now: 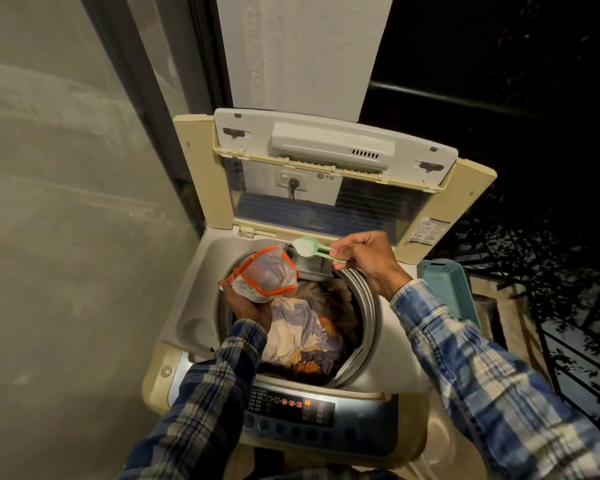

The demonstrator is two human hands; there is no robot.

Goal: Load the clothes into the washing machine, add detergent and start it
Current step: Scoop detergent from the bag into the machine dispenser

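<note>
From the head view, the clothes (305, 327) are already lying in the drum of the washing machine (201, 306), whose lid is standing open. The right hand (368, 259) is pinching the green scoop (307, 247), full of white powder, over what seems to be the detergent drawer. The left hand (248, 308) is gripping the detergent bag (264, 275) from below. Pouring, closing and starting are remaining.

two bare hands, left hand (248, 308) & right hand (369, 259), no rings or watch seen. both arms in long plaid flannel sleeves (482, 372), blue, navy & cream checks, cuffs at wrists.
</note>
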